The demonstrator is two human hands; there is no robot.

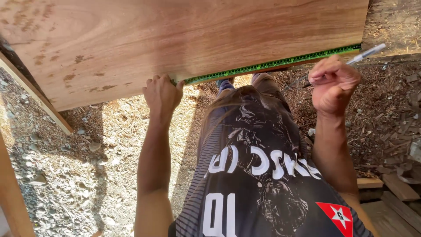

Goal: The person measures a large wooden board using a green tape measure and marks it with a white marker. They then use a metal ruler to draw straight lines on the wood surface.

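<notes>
Black jersey fabric [258,184] fills the bottom of the view nearest the camera, printed with large white characters and, at the lower right, a red patch [338,216] bearing a white star.

At the far left, a pale timber post [13,197] runs down the edge, and a thin wooden strip [39,98] slants beneath the board above it. Grey gravel ground [66,175] with scattered stones lies under them in sun and shadow.

Across the top spans a wide plywood sheet [175,39], reddish-brown with wavy grain and some dark speckled stains toward its left part. Its near edge slopes upward to the right.

Left of centre, the left hand [161,94] is curled at that near edge, fingers wrapped up against it, pinning the end of a green measuring tape [272,65]. The tape lies flat along the sheet's edge, stretching rightward with black markings on it, up to the sheet's right corner.

Further right, the right hand [333,85] is closed in a fist around a white pen [366,53], whose cap end points up and to the right, just below the tape's far end. The hand is just beside the sheet's edge; whether the pen tip touches the wood cannot be told.

On the right, the ground is dark mulch and wood chips [390,101], with pale timber offcuts [397,186] lying at the lower right corner.
</notes>
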